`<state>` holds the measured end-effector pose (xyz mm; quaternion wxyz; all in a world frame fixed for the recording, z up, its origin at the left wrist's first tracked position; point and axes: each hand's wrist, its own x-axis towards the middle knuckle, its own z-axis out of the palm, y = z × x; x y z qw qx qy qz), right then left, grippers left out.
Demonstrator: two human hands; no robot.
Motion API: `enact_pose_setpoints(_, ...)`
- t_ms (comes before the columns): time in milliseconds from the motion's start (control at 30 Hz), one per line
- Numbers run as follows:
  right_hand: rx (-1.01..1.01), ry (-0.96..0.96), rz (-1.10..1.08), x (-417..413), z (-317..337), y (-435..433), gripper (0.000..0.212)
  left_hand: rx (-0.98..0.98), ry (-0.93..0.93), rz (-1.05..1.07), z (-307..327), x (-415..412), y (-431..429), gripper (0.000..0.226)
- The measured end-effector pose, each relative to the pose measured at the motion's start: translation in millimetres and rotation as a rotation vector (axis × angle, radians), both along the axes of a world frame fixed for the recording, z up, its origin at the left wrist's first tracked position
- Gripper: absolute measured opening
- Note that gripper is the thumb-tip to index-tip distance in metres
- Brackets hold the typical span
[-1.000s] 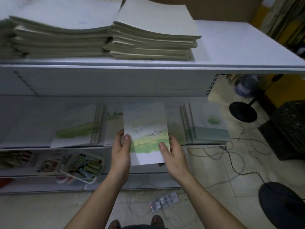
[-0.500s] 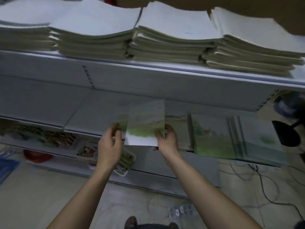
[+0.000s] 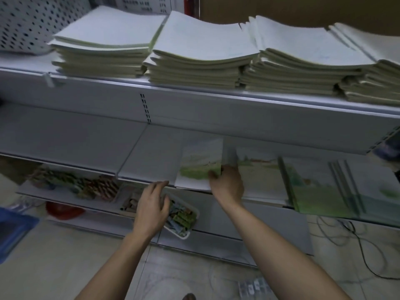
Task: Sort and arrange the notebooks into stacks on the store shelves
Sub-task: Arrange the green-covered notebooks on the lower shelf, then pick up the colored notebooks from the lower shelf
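Right hand (image 3: 227,187) grips notebook (image 3: 200,165) (green cover).

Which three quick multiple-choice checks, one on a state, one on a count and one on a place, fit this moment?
1. The left hand is: A a tight fist; B relaxed, holding nothing; C out of view.
2. Stacks of pale notebooks showing on the top shelf: A one; B two; C four.
3. The green notebook in the right hand is: A on the top shelf; B at the middle shelf; C in the left hand too.

1 B: its fingers are loose and apart from the green notebook.
2 C: four stacks sit side by side.
3 B: it is at that shelf's front edge, left of the other green notebooks.
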<state>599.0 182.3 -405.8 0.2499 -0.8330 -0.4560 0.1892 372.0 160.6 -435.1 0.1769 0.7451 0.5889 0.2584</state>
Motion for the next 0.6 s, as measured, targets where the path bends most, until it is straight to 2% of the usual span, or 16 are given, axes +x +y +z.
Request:
enact_pose_setpoints(100, -0.005, -0.03, 0.005, -2, -1, -4, 0.044, 0.022, 0.006, -0.027, 6, -3, 10, 0.041)
enact_pose_setpoints(200, 0.072, -0.094, 0.097, -2, 0, -13, 0.052, 0.029, 0.035, -0.037, 16, -11, 18, 0.043)
enact_pose_setpoints(333, 0.248, -0.31, 0.396, -9, 19, -16, 0.049, 0.023, 0.121, -0.026, 33, -40, 23, 0.055)
enact_pose_setpoints(400, 0.327, -0.359, 0.535, -21, 30, -10, 0.047, 0.019, 0.166, 0.037, 41, -65, 18, 0.059)
enact_pose_setpoints(500, 0.331, -0.353, 0.752, -56, 43, 7, 0.054, 0.034, 0.206, 0.171, 51, -115, 8, 0.063)
enact_pose_setpoints(600, 0.253, -0.344, 0.928, -103, 50, 27, 0.065, 0.002, 0.251, 0.316, 58, -173, 1, 0.07)
